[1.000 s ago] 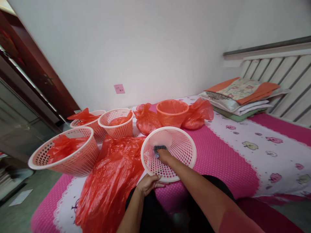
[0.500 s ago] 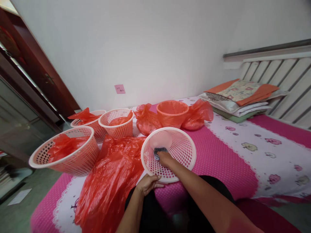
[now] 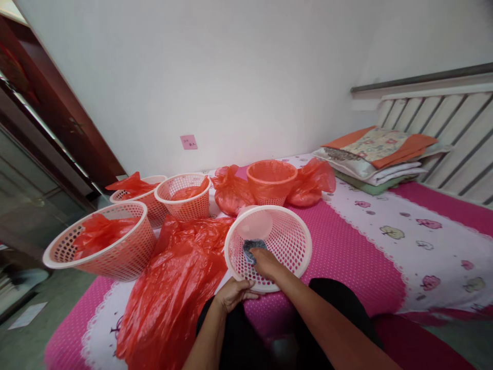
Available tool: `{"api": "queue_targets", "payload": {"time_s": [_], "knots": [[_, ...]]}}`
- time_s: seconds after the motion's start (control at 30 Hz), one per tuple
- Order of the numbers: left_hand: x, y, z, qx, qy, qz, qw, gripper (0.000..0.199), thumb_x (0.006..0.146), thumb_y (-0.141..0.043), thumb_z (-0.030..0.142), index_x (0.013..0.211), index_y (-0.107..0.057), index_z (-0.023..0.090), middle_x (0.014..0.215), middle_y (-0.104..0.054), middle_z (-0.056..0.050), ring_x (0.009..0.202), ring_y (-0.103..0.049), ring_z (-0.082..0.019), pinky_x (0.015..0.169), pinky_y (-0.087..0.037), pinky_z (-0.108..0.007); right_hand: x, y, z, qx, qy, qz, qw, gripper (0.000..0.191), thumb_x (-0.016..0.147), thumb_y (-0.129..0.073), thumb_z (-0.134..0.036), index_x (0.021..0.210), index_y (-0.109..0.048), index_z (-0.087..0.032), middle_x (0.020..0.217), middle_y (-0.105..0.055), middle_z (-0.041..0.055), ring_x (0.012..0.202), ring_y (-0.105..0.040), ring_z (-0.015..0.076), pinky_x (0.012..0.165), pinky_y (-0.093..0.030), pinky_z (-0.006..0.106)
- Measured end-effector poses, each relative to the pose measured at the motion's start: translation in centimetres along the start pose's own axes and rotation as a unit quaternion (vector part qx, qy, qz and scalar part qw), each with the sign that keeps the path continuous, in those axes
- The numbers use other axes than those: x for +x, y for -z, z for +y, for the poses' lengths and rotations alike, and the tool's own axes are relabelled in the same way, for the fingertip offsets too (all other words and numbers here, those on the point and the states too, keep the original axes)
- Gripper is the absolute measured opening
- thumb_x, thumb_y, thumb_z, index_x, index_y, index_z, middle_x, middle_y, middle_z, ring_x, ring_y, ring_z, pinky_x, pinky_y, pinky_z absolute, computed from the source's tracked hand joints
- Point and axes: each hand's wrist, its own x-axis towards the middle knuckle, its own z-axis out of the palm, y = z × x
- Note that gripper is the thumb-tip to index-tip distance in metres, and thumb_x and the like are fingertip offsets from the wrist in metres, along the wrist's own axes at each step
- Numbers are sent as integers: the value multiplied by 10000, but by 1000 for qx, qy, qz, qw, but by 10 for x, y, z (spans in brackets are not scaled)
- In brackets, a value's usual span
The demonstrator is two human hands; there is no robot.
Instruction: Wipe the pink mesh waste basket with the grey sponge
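A pale pink perforated basket (image 3: 298, 234) is tilted with its mouth toward me, just above my lap. My left hand (image 3: 233, 295) grips its lower left rim, thumb on the inner side. Inside the basket, my right hand (image 3: 265, 263) is closed on a grey-blue cloth (image 3: 254, 245), which lies against the inner surface. Left of this basket, a crumpled red plastic bag (image 3: 177, 288) spreads over the bed and hangs toward its front edge.
Three baskets with red bags inside stand at the left, the nearest basket (image 3: 134, 249) being largest in view. Behind the held basket are a red-lined basket (image 3: 269, 187) and filled red bags (image 3: 233, 192). Folded bedding (image 3: 385, 149) lies at the right on the pink bed (image 3: 354, 267).
My right hand and the cloth have shifted slightly down inside the basket. My left hand keeps its hold on the rim. The view has moved a little.
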Motion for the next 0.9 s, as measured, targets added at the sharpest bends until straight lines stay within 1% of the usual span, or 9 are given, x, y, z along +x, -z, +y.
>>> {"api": "queue_targets", "payload": {"time_s": [0.1, 0.27, 0.37, 0.43, 0.63, 0.7, 0.8, 0.9], "knots": [[0, 0, 0, -1, 0, 1, 1000, 429, 751, -813, 266, 1116, -700, 71, 1049, -785, -216, 901, -778, -326, 787, -594, -372, -10, 0, -1, 20, 2, 13, 1000, 606, 758, -601, -42, 1348, -623, -178, 1268, -708, 142, 1220, -633, 281, 1020, -427, 340], [-1, 1, 0, -6, -3, 5, 1000, 439, 741, -823, 264, 1120, -699, 82, 1048, -787, -206, 916, -773, -327, 807, -591, -390, -27, 3, -5, 49, 9, 27, 998, 644, 731, -570, -41, 1359, -619, -178, 1315, -694, 133, 1235, -631, 275, 1018, -444, 328], [-3, 1, 1, -12, -7, 7, 1000, 416, 732, -824, 238, 1107, -706, 102, 1065, -790, -185, 950, -767, -318, 824, -590, -388, -38, 5, -8, 62, 12, 31, 997, 671, 722, -573, -60, 1387, -602, -149, 1357, -671, 153, 1265, -618, 280, 1048, -440, 326], [-4, 1, 2, -13, -5, 2, 1000, 413, 712, -826, 207, 1094, -716, 96, 1052, -792, -184, 958, -766, -321, 832, -588, -388, -44, 6, -10, 68, 15, 32, 997, 687, 715, -578, -70, 1400, -593, -126, 1372, -660, 169, 1276, -612, 290, 1067, -434, 337], [-3, 3, -1, -21, -2, -3, 1000, 411, 644, -814, 143, 1040, -728, 71, 959, -798, -173, 900, -771, -316, 860, -588, -424, -59, 4, -13, 87, 30, 32, 995, 693, 710, -608, -97, 1402, -591, -83, 1385, -643, 197, 1303, -591, 310, 1109, -411, 357], [-2, 4, -2, -27, -4, 1, 1000, 398, 628, -802, 121, 1014, -727, 63, 929, -796, -169, 885, -769, -311, 876, -588, -442, -64, 6, -15, 101, 32, 34, 994, 694, 703, -624, -105, 1396, -595, -105, 1377, -651, 186, 1290, -601, 310, 1094, -422, 357], [-2, 4, -2, -37, -10, 8, 999, 415, 599, -776, 78, 1010, -718, 70, 897, -792, -152, 874, -765, -308, 900, -586, -476, -71, 13, -19, 123, 27, 28, 992, 653, 710, -634, -120, 1360, -618, -175, 1313, -695, 143, 1222, -645, 300, 1028, -462, 348], [-3, 2, 0, -45, -15, 11, 999, 430, 584, -747, 33, 1007, -711, 96, 886, -788, -124, 925, -759, -311, 955, -570, -507, -77, 20, -23, 142, 34, 19, 989, 606, 728, -641, -136, 1331, -633, -195, 1256, -721, 124, 1171, -671, 294, 986, -482, 339]]}}
